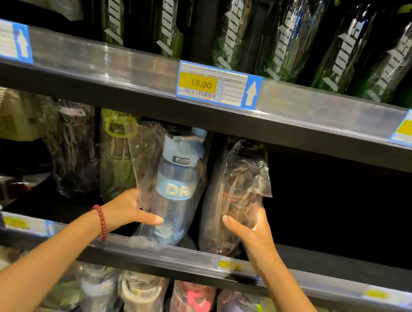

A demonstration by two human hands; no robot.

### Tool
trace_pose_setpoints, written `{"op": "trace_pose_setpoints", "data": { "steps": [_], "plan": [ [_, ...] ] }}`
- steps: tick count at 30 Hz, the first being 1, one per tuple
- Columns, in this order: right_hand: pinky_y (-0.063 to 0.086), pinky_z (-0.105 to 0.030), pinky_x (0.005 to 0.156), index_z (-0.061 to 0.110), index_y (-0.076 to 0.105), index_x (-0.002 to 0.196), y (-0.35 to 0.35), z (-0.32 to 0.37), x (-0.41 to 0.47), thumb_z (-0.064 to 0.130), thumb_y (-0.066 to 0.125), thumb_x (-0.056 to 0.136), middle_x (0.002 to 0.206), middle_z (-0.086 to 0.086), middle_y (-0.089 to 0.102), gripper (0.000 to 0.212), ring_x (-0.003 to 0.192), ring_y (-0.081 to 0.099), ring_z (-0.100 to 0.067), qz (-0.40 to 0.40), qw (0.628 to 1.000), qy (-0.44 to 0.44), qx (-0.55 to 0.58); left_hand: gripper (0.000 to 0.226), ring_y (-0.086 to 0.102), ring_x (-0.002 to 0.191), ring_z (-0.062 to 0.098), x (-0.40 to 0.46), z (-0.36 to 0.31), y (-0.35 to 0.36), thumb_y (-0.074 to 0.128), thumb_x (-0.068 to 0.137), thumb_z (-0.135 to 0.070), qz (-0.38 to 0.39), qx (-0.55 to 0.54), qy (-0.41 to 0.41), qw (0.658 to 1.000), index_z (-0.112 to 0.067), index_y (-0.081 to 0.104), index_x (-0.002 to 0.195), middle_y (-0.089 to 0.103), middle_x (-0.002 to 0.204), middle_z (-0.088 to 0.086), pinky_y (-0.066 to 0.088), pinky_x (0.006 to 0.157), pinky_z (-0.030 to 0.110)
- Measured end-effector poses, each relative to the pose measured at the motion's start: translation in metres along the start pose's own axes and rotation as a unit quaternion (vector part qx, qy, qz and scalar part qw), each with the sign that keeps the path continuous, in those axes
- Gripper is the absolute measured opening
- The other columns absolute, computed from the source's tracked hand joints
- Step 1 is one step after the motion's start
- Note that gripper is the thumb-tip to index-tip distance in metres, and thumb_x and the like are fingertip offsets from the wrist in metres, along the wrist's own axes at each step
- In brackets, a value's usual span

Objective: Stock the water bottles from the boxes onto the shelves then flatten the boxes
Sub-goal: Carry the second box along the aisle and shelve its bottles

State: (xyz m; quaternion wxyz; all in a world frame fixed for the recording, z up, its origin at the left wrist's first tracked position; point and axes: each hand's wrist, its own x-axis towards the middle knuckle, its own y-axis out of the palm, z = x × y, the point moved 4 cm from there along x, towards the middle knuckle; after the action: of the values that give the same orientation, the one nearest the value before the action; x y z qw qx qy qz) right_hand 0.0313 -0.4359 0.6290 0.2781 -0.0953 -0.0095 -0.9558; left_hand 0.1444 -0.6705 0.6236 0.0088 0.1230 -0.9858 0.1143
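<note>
Two bagged bottles, one in each hand, at the front of the middle shelf.

Left hand point(127, 208) wraps the blue bottle point(177, 186), thumb across its front; right hand point(250, 227) grips the dark bottle point(236, 197) just beside it. Both stand upright on the middle shelf point(314, 278), behind the price rail, with a green-lidded bottle point(116, 156) further left.

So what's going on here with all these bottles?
A person is stocking a shop shelf. The left hand grips a blue bottle in a clear bag, and the right hand grips a dark bottle, also bagged. Both bottles stand upright at the middle shelf's front edge, side by side. More wrapped bottles fill the shelves above and below.
</note>
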Motion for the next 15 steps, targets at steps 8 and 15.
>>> {"op": "trace_pose_setpoints", "data": {
  "steps": [8,15],
  "plan": [
    [0.045,-0.025,0.093,0.036,0.038,0.127,0.008,-0.001,-0.005,0.042,0.08,0.056,0.13,0.011,0.051,0.083,0.118,0.052,-0.007,0.05,0.997,0.039,-0.037,0.123,0.042,0.125,0.008,-0.014,-0.02,0.025,0.083,0.025,-0.065,-0.151,0.06,0.049,0.986,-0.029,0.028,0.128,0.041,0.135,-0.007,0.037,0.103,0.025],
    [0.032,-0.02,0.092,0.028,0.022,0.134,0.019,0.011,-0.006,0.029,0.084,0.067,0.122,0.014,0.036,0.092,0.119,0.036,-0.006,0.009,0.991,0.035,-0.125,0.071,0.055,0.091,0.002,-0.005,-0.031,0.037,0.092,0.051,-0.021,-0.269,0.115,0.093,0.952,-0.016,0.048,0.106,0.055,0.097,-0.017,0.046,0.077,0.012]
  ]
}}
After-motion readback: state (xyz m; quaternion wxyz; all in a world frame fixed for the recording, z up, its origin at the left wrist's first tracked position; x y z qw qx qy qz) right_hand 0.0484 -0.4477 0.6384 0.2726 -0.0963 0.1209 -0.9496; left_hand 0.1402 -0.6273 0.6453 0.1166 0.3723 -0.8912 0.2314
